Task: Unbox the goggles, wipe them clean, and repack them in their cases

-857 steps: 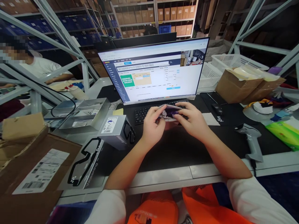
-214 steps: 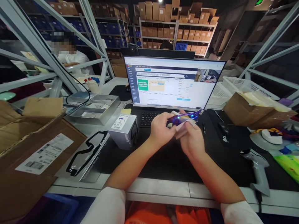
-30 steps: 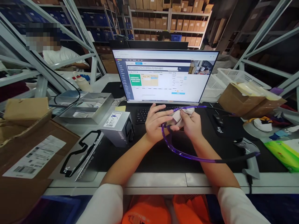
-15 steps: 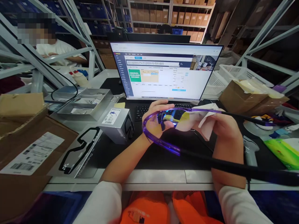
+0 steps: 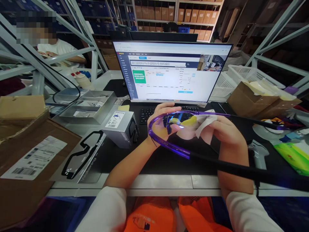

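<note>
A pair of glasses with a translucent purple frame (image 5: pixel 160 140) and black temples is held up in front of the monitor, its temples stretching toward the right. My left hand (image 5: pixel 162 112) grips it on the left side, fingers behind the front and thumb near the lens (image 5: pixel 183 119), which shows blue and yellow reflections. In my right hand (image 5: pixel 227 129) is a white cloth (image 5: pixel 207 129) with a zigzag edge, pressed against the lens area. The cloth hides part of the lens and my right fingertips. Left of my forearm stands a grey box (image 5: pixel 120 129) with a glasses picture.
Behind the hands are a monitor (image 5: pixel 166 90) and keyboard (image 5: pixel 146 114). On the left sit a cardboard box (image 5: pixel 14 145), a printed glasses package (image 5: pixel 82 158) and a grey tray (image 5: pixel 96 119). To the right lie a scanner (image 5: pixel 259 154) and green packet (image 5: pixel 294 156). Another person (image 5: pixel 60 48) sits beyond.
My right hand and the cloth have shifted slightly left and down. The glasses have tilted a little. On the monitor, an orange panel has disappeared.
</note>
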Demonstrator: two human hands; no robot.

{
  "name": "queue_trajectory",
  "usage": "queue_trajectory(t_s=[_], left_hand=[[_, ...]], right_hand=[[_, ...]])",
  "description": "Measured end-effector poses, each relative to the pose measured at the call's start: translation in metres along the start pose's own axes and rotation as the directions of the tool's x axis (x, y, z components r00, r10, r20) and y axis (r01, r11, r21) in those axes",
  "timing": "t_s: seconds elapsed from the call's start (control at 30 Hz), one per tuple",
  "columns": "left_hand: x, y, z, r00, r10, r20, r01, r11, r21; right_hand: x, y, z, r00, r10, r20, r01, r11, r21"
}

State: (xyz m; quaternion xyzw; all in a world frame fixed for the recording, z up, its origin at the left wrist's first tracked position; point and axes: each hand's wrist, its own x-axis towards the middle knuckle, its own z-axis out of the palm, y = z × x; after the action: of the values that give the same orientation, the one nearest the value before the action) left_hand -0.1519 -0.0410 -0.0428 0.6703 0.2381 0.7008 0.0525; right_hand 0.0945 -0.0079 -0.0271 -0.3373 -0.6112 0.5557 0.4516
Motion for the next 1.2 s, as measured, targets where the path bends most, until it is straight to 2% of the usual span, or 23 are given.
queue_trajectory(t_s=[0.07,0.1,0.27,0.4,0.5,0.63,0.8,0.93,1.0,1.2], left_hand=[[0.0,-0.001,0.001,1.0,0.011,0.0,-0.011,1.0,0.017],[-0.001,-0.001,0.001,1.0,0.024,0.003,-0.024,0.999,0.027],[-0.006,-0.004,0.007,0.985,0.174,0.012,-0.172,0.959,0.224],[-0.012,-0.006,0.01,0.963,0.271,-0.007,-0.248,0.89,0.384],[-0.015,-0.008,0.012,0.949,0.312,-0.044,-0.263,0.862,0.434],[-0.017,-0.009,0.015,0.938,0.34,-0.064,-0.27,0.835,0.48],[-0.018,-0.01,0.017,0.944,0.327,-0.048,-0.264,0.833,0.486],[-0.015,-0.011,0.015,0.935,0.351,-0.052,-0.28,0.821,0.498],[-0.016,-0.011,0.014,0.932,0.358,-0.058,-0.284,0.82,0.497],[-0.019,-0.006,0.016,0.948,0.315,-0.057,-0.253,0.846,0.47]], right_hand=[[0.003,0.0,0.01,0.996,0.028,0.087,-0.026,0.999,-0.021],[0.006,0.001,0.016,0.996,0.02,0.087,-0.017,0.999,-0.033],[0.022,0.012,0.056,0.983,-0.142,-0.116,0.142,0.99,-0.014],[0.028,0.018,0.072,0.976,-0.102,-0.194,0.131,0.981,0.143],[0.029,0.021,0.073,0.96,-0.119,-0.253,0.163,0.973,0.163],[0.03,0.025,0.074,0.966,-0.123,-0.228,0.14,0.988,0.062],[0.031,0.026,0.074,0.97,-0.09,-0.227,0.119,0.985,0.121],[0.03,0.023,0.072,0.943,-0.19,-0.272,0.175,0.981,-0.079],[0.029,0.021,0.072,0.941,-0.203,-0.27,0.173,0.976,-0.129],[0.026,0.024,0.065,0.973,-0.106,-0.207,0.113,0.993,0.024]])
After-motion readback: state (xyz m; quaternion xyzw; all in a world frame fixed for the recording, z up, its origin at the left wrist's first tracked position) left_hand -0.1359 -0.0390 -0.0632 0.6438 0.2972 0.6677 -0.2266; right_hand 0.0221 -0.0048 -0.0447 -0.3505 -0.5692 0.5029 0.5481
